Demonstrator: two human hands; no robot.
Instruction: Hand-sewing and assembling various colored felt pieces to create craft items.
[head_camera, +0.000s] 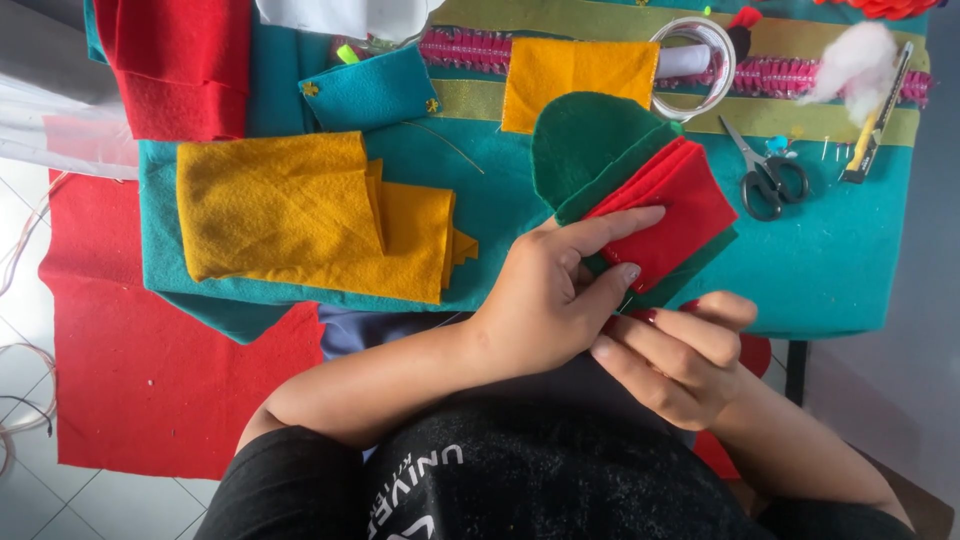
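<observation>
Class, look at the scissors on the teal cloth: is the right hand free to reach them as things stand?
Probably not at once: the right hand is pinching the felt stack with the left hand. The way to the scissors lies open over bare teal cloth.

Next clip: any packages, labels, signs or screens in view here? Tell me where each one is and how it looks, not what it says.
No packages, labels, signs or screens show on the teal-covered table.
The one printed thing: pale lettering on the person's black shirt, bottom centre, partly cut off by the picture's edge.
Left hand and right hand hold a stack of red and green felt pieces, which carry no print.
</observation>
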